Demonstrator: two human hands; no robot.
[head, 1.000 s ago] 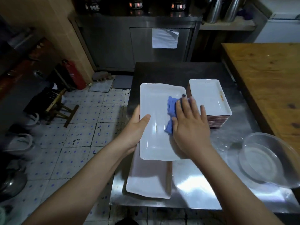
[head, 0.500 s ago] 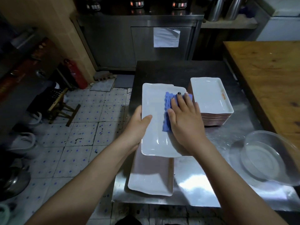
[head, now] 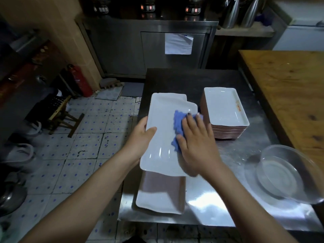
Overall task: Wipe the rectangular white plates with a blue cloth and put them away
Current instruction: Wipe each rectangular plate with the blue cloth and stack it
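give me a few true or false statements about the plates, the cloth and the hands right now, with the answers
1. The right hand presses the blue cloth onto the held plate. True.
2. The left hand lies flat on the steel table. False: it grips the held plate's left edge.
3. A stack of plates stands on the table beyond the right hand. True.
4. The clear bowl sits on top of that stack. False: it rests near the table's right edge, apart from the stack.
5. Another white plate lies on the table below the held one. True.
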